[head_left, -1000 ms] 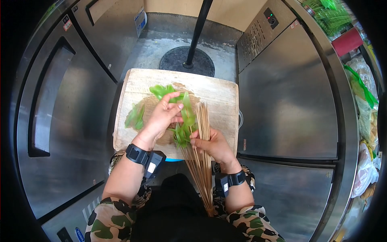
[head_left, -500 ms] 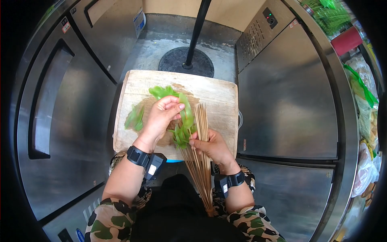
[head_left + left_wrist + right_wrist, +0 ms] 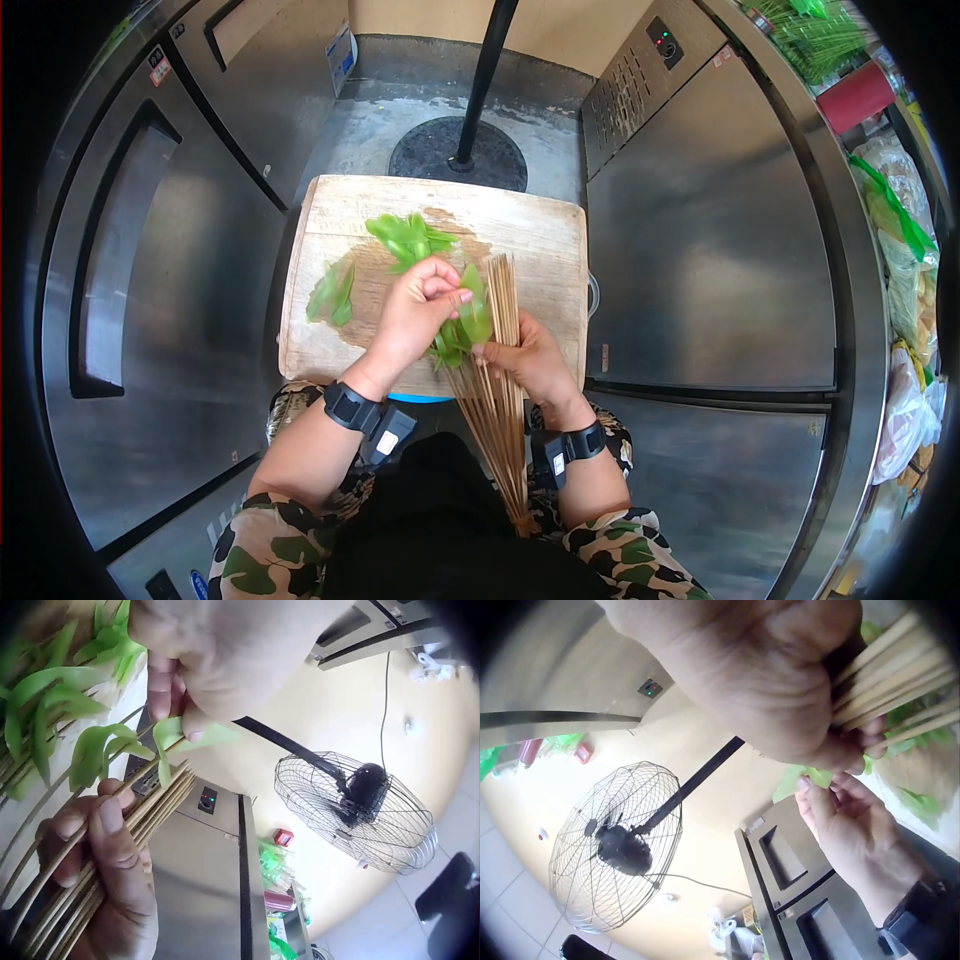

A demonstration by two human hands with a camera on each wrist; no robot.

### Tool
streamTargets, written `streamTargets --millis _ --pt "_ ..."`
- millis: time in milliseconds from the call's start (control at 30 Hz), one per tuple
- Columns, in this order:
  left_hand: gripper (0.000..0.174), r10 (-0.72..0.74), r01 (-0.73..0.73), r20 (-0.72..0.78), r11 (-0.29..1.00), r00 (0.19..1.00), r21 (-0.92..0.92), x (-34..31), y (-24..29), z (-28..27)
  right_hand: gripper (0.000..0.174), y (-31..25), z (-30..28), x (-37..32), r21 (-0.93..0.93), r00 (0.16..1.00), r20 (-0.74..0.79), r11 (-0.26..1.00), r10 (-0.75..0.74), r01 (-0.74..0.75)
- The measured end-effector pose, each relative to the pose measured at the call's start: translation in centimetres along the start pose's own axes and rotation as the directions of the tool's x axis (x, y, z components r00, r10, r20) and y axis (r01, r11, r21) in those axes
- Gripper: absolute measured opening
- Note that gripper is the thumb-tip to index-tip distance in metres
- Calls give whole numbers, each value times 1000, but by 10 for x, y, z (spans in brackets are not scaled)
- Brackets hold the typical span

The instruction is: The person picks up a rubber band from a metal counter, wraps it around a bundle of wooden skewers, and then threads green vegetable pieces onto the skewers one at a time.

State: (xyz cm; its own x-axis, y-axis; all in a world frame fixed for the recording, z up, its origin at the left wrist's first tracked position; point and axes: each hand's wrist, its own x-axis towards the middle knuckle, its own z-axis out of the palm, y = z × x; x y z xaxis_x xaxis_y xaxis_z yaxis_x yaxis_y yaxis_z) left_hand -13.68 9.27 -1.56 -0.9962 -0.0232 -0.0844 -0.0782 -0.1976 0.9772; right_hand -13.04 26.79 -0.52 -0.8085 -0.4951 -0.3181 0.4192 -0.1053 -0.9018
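Observation:
My right hand [image 3: 540, 365] grips a bundle of thin wooden skewers [image 3: 503, 290], their lower ends running down to my lap. A thin, flat green vegetable slice [image 3: 474, 312] is pinched between the thumb and fingers of my left hand [image 3: 412, 312]. In the left wrist view that slice [image 3: 166, 742] is folded at the tip of one skewer, just beyond the right thumb. More green slices [image 3: 447, 350] hang threaded on skewers left of the bundle. Loose slices [image 3: 405, 238] lie in a heap on the wooden cutting board [image 3: 540, 220], with a smaller group [image 3: 332, 294] farther left.
Steel refrigerator cabinets stand on the left [image 3: 190, 280] and right [image 3: 710, 250]. Behind the board is the round black base [image 3: 420, 160] of a pole, and the wrist views show a wire-caged fan [image 3: 360, 802]. Bagged goods [image 3: 905, 230] line the far right.
My left hand has come down and slightly right with its slice, closer to the right hand, uncovering more of the heap. The right hand keeps its hold on the skewers.

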Motion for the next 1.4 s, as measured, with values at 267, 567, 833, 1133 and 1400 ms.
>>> streamTargets --millis 267,567,833,1133,1400 --pt "14 -137 135 83 990 987 25 -6 5 -2 27 -4 -1 -2 -45 1000 7 999 24 -23" --pt "13 -256 254 102 966 961 41 -3 -1 -8 45 -8 1 -9 -155 995 43 984 92 -85" --pt "13 -271 253 125 957 954 141 -3 -10 -9 45 1 -2 -7 -153 998 11 986 63 -60" --pt "15 -120 89 67 933 991 350 9 -42 -2 8 -22 -8 -30 56 989 -83 992 121 -116" --pt "14 -235 167 140 911 962 378 15 -23 -1 9 -7 -6 -21 64 984 -27 983 175 -173"
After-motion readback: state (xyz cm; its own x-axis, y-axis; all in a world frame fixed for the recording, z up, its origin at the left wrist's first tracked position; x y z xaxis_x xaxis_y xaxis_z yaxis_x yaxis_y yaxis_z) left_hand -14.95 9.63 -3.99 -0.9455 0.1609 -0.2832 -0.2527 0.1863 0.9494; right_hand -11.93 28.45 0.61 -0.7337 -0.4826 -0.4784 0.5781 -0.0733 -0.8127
